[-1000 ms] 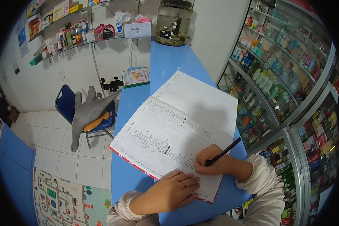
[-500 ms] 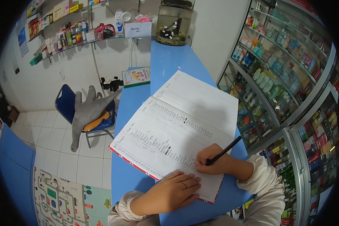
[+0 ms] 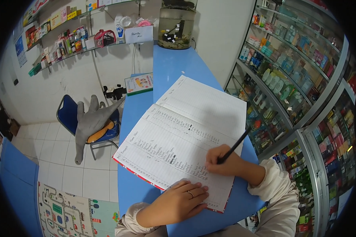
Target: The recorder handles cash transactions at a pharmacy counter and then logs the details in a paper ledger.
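Right hand [image 3: 222,161] grips the pen [image 3: 237,145], open notebook [image 3: 184,136] beneath

Soft light shadows the notebook [image 3: 188,136], while fisheye edges curve into black

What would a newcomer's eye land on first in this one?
Probably the big open notebook in mid-picture on the blue counter, with the left hand resting on its near edge and the right hand holding a black pen over it. Next, the grey plush-like figure sprawled on the blue chair at left, and the water tank at the counter's far end.
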### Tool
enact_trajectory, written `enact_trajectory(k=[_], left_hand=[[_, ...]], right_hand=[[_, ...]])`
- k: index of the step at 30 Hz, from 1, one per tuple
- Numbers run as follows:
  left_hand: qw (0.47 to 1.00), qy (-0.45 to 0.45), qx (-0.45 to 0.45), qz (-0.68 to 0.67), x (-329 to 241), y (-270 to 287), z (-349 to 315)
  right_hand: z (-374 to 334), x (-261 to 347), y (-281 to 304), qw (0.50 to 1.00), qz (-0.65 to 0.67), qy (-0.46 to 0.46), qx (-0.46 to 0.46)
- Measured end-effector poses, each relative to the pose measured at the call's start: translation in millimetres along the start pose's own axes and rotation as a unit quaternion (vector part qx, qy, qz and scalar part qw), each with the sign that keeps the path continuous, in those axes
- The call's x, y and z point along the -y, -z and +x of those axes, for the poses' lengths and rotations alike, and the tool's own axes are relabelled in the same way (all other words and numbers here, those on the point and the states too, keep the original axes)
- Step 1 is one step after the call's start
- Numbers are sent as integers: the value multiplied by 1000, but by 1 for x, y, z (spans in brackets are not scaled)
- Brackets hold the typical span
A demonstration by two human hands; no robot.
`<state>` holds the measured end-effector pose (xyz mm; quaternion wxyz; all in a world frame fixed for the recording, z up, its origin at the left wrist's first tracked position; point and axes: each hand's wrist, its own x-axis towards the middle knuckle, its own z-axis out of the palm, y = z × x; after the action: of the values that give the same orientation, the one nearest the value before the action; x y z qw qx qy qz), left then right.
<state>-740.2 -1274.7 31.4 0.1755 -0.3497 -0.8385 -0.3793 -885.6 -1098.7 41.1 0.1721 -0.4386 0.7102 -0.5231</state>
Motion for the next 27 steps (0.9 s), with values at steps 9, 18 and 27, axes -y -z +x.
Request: enact_trajectory(k=[9, 18, 27], left_hand=[[999, 30, 25, 15, -6, 0, 1], [999, 22, 30, 17, -6, 2, 4], [999, 29, 35, 15, -5, -1, 2]], right_hand=[[12, -17, 49, 981, -137, -38, -129], [13, -17, 48, 979, -184, -9, -92], [14, -18, 53, 975, -171, -51, -129]])
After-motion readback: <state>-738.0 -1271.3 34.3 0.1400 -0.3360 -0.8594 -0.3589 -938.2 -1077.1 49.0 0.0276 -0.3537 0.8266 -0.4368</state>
